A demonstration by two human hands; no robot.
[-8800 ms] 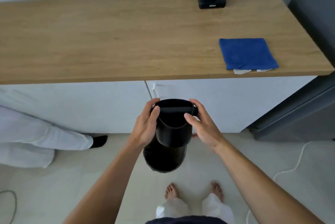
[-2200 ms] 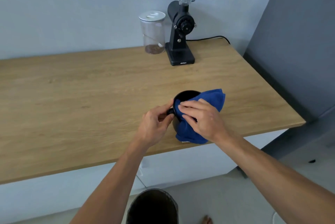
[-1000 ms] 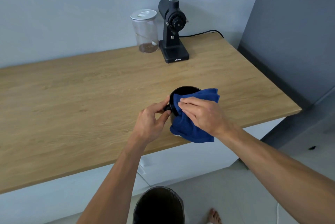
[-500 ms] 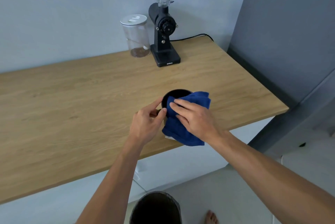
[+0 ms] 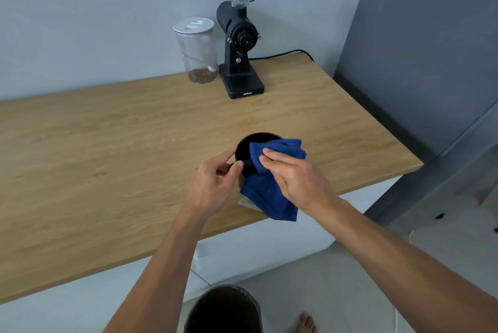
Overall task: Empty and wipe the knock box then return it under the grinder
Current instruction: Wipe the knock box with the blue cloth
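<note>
The jar stands at the back edge of the tabletop, touching or just beside the grinder to its right; a little dark matter lies in the bottom of it. Nothing stands under the grinder's spout.

Near the front edge, toward the right corner, the left hand steadies the knock box: thumb and forefinger are pinched on the end of the bar at its left rim, the other fingers curled below. The box stands upright on the tabletop, well apart from the grinder. The right hand presses the cloth down over the box's near rim, fingers together and laid flat on it; one fold reaches into the mouth, the rest hangs down the near wall past the front edge. Whether the thumb grips the cloth from below cannot be told.

This looks like the wiping step, with emptying judged done. On the floor below the front edge a bin stands open.

Next: finish the rim and inside, set the cloth aside, then carry the box to the back edge and seat it on the grinder's base, under the spout.
</note>
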